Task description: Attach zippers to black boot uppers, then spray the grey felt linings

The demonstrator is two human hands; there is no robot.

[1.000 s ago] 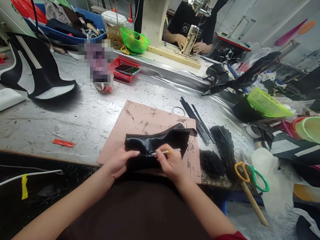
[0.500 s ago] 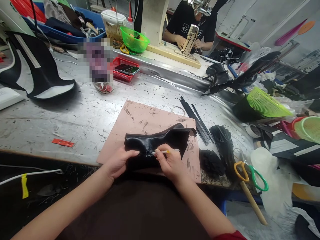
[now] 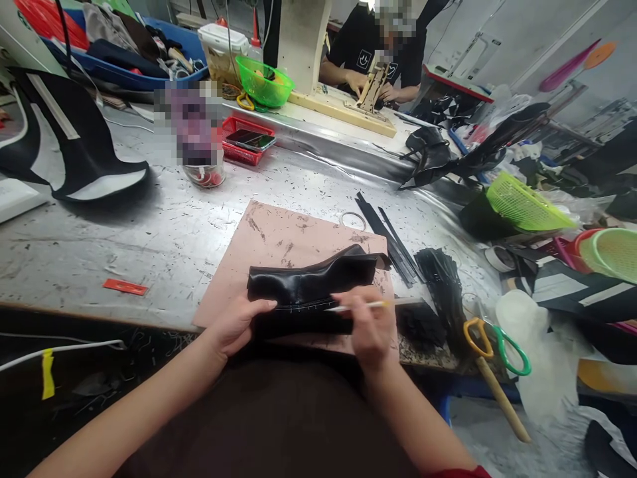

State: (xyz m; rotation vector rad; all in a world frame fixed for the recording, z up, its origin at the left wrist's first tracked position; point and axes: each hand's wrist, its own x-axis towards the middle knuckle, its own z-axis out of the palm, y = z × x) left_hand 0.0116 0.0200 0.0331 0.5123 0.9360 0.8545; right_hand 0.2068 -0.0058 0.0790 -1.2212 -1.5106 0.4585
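Observation:
A black leather boot upper lies across the pinkish board at the table's front edge. Its left end is pinched by my left hand, thumb on top. A row of short white marks runs along the seam to the right of that thumb. My right hand is closed around a thin white marking pen with a yellow band. The pen's tip points left, close to the seam; whether it touches the leather I cannot tell.
Black strips and a bundle of black straps lie right of the board, near scissors with orange and green handles. A red basket holds a phone. Across the table, a person works at a sewing machine.
My right hand has moved right along the seam with the pen, and more white marks show there. My left hand keeps its hold on the upper.

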